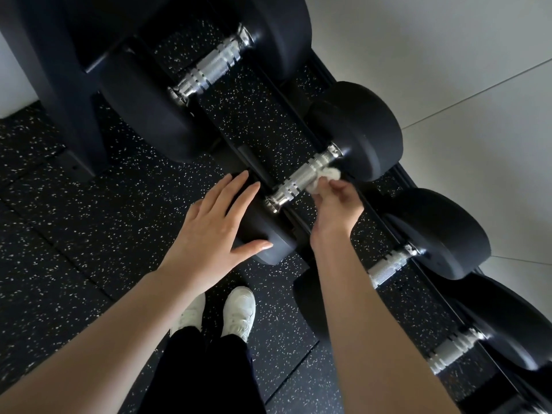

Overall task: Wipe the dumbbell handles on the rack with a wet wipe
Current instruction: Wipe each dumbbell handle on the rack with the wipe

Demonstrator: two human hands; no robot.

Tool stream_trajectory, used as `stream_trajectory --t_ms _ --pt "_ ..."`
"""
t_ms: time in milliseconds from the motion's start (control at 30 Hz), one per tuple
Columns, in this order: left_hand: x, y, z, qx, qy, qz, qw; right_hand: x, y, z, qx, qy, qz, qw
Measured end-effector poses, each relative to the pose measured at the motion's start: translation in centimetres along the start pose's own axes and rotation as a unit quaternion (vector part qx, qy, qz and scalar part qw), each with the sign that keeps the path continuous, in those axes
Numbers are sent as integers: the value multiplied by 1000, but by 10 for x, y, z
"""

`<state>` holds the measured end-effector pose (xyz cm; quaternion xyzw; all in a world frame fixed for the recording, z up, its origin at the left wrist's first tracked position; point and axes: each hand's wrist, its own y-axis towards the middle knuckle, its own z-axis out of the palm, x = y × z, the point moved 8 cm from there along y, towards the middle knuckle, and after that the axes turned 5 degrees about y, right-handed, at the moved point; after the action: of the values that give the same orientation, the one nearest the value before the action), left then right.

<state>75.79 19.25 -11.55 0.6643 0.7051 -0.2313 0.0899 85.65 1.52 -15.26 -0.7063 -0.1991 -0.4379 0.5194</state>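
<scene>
- Left hand (pixel 215 222) is spread flat, fingers straight, resting on the near black head (pixel 265 237) of the middle dumbbell, with the thumb pressed along its lower edge.
- Right hand (pixel 337 204) has its fingers curled in, pinching a bunched white wet wipe (pixel 324 177).
- The wipe sits right against the knurled chrome handle (pixel 298 179) of that same dumbbell, towards the far end, just short of the far head (pixel 358 130).
- The dumbbell lies across the dark rack (pixel 68 115), its handle bridging the gap between the rails.
- A much larger dumbbell (pixel 209 67) sits further up the rack, well apart from both hands.
- Two more dumbbells follow down the row to the right, one with its handle (pixel 388 265) just beyond the right forearm and another handle (pixel 454 348) lower again.
- Underneath is black rubber flooring (pixel 74 204) flecked with white, and a pale wall (pixel 448 55) behind the rack.
- The person's white shoes (pixel 239 312) are planted close to the rack.
</scene>
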Motion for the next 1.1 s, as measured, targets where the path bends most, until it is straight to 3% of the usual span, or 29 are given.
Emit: stream_trajectory --t_ms 100,167,433,700,1100 --pt "0 0 1 -5 2 -2 1000 -18 -17 -5 57 -123 -5 991" --pt "0 0 2 -5 4 -4 1000 -26 -23 -4 88 -133 -3 987" --pt "0 0 2 -8 16 0 1000 5 15 7 22 131 39 990" --pt "1 1 3 -16 21 7 1000 -10 24 21 133 285 145 938" --pt "1 1 3 -17 22 6 1000 -49 -4 18 213 166 143 952"
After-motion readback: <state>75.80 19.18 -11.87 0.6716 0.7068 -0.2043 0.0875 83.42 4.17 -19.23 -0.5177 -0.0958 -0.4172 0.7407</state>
